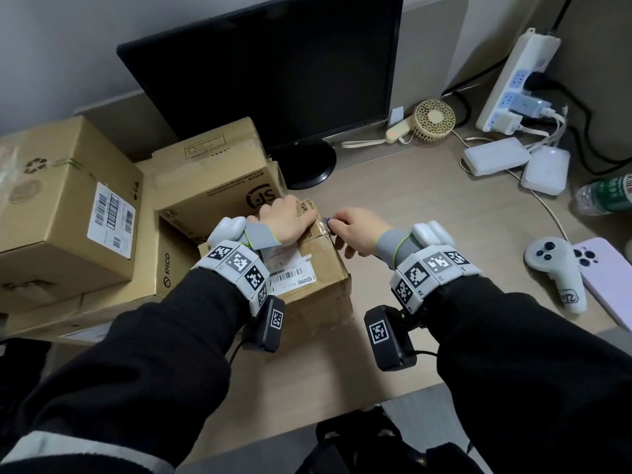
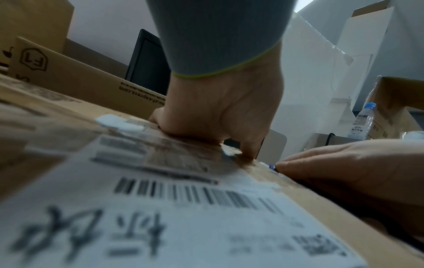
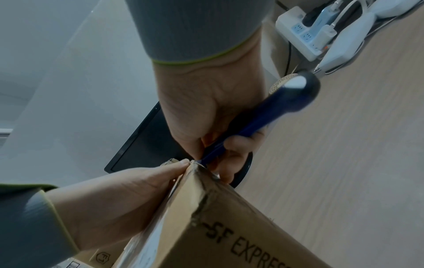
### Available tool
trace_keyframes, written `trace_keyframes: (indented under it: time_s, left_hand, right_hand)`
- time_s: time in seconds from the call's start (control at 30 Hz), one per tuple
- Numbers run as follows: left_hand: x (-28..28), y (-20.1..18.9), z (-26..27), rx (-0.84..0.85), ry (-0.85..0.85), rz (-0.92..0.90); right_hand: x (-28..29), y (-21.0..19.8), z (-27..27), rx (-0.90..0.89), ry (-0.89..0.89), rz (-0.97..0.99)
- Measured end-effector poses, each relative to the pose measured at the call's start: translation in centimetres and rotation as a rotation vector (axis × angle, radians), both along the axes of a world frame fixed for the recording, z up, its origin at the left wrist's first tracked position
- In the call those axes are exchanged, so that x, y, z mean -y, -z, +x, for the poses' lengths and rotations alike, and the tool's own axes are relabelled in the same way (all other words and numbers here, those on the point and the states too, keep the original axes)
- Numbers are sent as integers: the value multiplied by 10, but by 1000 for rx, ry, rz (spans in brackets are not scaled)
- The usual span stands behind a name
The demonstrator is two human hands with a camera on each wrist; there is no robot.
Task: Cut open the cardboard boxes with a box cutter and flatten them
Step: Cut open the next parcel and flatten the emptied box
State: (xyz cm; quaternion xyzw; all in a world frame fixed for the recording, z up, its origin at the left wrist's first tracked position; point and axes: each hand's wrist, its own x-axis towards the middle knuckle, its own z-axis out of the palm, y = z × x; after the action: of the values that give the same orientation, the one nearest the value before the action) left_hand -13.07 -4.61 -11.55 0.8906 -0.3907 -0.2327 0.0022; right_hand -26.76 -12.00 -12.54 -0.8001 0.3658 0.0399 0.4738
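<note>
Black sleeves (image 1: 143, 340) fill the near edge of the head view, each wrist wearing a grey band with tag markers. Box (image 1: 318, 268), brown cardboard with a white label (image 1: 290, 277), sits on the desk (image 1: 427, 206) in front of the person, taped on top. Left hand (image 1: 287, 222) rests on the box's far top edge, palm down, fingers laid over the cardboard and pressing; thumb tip reaches the far right corner in the left wrist view. Right hand (image 1: 355, 234) is just beside that corner, fingers curled round a blue cutter (image 3: 257, 119). Cutter's front end meets the box's top corner, right next to the left fingertips; blade itself too small to tell. Its rounded rear end sticks out past the palm in the right wrist view.

Left of the box: a stack of more boxes (image 1: 65, 203), one printed PICO, one with an SF logo touching the box under the left hand. Right of the hands: a grey controller (image 1: 554, 268) beside a pink phone (image 1: 605, 275). Farther back: black monitor (image 1: 273, 63), small fan (image 1: 432, 119), two white packs (image 1: 496, 155), a power strip (image 1: 516, 87) with plugs against the wall, and a bottle (image 1: 605, 196) at the right edge.
</note>
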Motion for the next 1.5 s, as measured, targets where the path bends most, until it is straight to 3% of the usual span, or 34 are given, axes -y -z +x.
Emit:
trace_keyframes:
  time_s: [0.17,0.43,0.63,0.8,1.0,1.13,1.2,1.27,1.37,1.4,1.5]
  left_hand:
    - [-1,2,-3,23,-9,-8]
    - [-3,17,-6,140,67,-25]
    - [2,26,-13,200,128,-29]
    - [5,26,-6,190,130,-26]
    - [5,23,-6,171,126,-31]
    - [0,18,-5,163,153,-28]
    - [-3,15,-10,124,238,-40]
    - [-11,7,-11,-33,313,-74]
    - [-32,-13,-1,-499,145,-366]
    - [-39,-19,7,-552,86,-463]
    - [-76,-30,38,-337,61,-478]
  right_hand:
    - [6,-2,0,-41,-65,-68]
    - [-3,4,-15,-182,-201,47]
    - [-9,21,-28,-159,-148,99]
    - [-21,31,-37,-217,-276,106]
    - [-10,30,-41,-134,-64,252]
    - [3,19,-32,21,170,158]
    - [6,13,-25,87,248,103]
    - [6,9,-13,124,275,73]
    - [1,3,5,98,221,81]
    - [0,2,9,64,184,87]
    - [-10,0,16,-41,73,103]
